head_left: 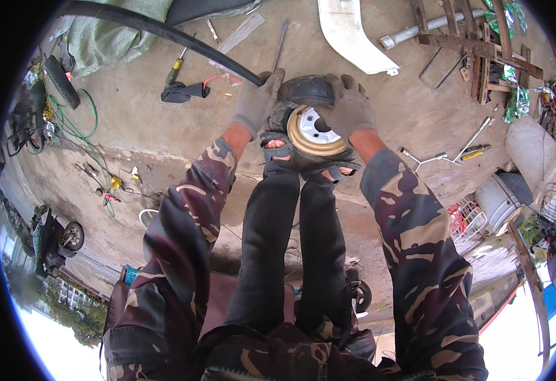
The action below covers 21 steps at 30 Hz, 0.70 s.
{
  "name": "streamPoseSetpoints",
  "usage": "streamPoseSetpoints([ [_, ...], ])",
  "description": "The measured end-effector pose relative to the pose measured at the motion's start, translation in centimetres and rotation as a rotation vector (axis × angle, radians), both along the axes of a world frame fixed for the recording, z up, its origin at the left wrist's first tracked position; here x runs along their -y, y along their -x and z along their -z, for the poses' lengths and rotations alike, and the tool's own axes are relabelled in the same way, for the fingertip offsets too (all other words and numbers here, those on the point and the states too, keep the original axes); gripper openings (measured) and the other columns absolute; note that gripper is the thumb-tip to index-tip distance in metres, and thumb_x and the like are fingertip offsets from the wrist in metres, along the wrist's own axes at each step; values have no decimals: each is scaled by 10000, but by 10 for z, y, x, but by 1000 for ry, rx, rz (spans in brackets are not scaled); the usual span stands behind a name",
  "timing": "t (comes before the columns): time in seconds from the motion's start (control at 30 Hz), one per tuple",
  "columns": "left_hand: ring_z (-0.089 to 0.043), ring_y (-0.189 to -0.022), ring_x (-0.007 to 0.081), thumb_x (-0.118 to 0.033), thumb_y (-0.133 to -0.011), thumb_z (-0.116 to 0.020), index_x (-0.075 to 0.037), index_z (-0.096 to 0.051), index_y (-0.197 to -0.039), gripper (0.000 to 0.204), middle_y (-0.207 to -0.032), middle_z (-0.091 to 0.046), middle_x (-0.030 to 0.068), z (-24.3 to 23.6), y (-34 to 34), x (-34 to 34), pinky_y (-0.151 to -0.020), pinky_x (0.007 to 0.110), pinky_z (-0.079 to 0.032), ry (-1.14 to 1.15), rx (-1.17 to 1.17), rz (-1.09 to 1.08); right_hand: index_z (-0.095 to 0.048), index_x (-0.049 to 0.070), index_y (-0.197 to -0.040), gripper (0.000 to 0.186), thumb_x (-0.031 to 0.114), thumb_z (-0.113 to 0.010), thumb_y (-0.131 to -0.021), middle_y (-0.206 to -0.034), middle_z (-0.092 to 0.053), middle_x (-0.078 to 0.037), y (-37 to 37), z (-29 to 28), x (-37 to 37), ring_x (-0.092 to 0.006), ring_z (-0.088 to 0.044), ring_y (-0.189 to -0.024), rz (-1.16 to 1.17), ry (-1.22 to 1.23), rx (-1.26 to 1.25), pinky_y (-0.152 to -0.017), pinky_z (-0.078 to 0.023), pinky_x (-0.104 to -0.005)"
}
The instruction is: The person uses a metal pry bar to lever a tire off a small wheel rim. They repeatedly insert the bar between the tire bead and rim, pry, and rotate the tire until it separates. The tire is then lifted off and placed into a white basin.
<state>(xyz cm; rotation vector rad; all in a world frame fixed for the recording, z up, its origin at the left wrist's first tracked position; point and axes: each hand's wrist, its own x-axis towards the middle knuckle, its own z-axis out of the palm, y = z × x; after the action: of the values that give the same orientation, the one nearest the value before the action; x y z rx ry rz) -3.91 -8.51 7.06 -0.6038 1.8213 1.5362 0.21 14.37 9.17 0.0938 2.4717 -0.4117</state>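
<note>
Head camera, watched from afar: both of my gloved hands work around a small wheel [318, 143] set on the concrete ground [227, 136] between two sandalled feet. At the upper left of the wheel, my left hand [257, 101] meets the lower end of a long, curved black rubber strip [170, 39], its gloved fingers bent closed around it. My right hand [348, 108] rests against the upper right of the wheel, fingers bent over the edge of a black tyre [308, 90]; I cannot tell whether they grip it or merely press. The rim shows a pale metal face with a dark centre hole and a tan outer band, and the tyre bulges above it, between my gloves.

Beyond the hands lies a slim metal bar [280, 43], with a curved white panel [352, 37] to its right. Left of the wheel, a yellow-and-black screwdriver [175, 70] lies just beside a dark pouch [186, 93]. To the right, a branched metal wrench [448, 155] is spread on the ground, a yellow-handled tool [474, 153] near its far arm. Wooden framing [481, 52] stands at upper right beside a metal pipe [427, 30]; grey buckets [497, 200] sit farther down that side. At far left, a green hose [78, 127] loops over the ground, well apart from a parked motorcycle [55, 240].
</note>
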Motion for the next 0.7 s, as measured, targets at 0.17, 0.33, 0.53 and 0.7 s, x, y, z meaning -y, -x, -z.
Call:
streamPoseSetpoints([
  [0.17,-628,-745,199,-455,-1055,-667,24,-773,-883,520,-767,-721,85,5,23,1,-735,356,-519,57,-91,174,-428,318,-1638,882,611,-791,-890,-1475,-542,-80,13,17,15,-338,-559,-1376,-113,-170,135,-1060,-507,-546],
  [0.33,-631,-752,119,-343,-1096,-661,34,-736,-1131,386,-870,-724,33,-17,10,-4,-694,285,-511,-121,41,95,-433,319,-1640,877,608,-792,-893,-1474,-544,-74,17,16,12,-341,-565,-1368,-121,-164,145,-1058,-505,-558],
  [0.53,-632,-768,177,-397,-1136,-590,34,-668,-1012,456,-829,-676,73,-92,-36,4,-875,359,-577,-121,-293,45,-439,306,-1643,902,600,-815,-877,-1517,-529,-88,16,19,6,-354,-556,-1387,-102,-144,150,-1075,-502,-569],
  [0.7,-610,-697,161,-481,-1107,-623,-35,-566,-802,543,-721,-596,61,-109,15,72,-768,360,-577,-104,-301,-95,-445,306,-1639,895,589,-821,-877,-1525,-534,-95,20,15,6,-355,-556,-1395,-97,-147,189,-1057,-515,-588],
])
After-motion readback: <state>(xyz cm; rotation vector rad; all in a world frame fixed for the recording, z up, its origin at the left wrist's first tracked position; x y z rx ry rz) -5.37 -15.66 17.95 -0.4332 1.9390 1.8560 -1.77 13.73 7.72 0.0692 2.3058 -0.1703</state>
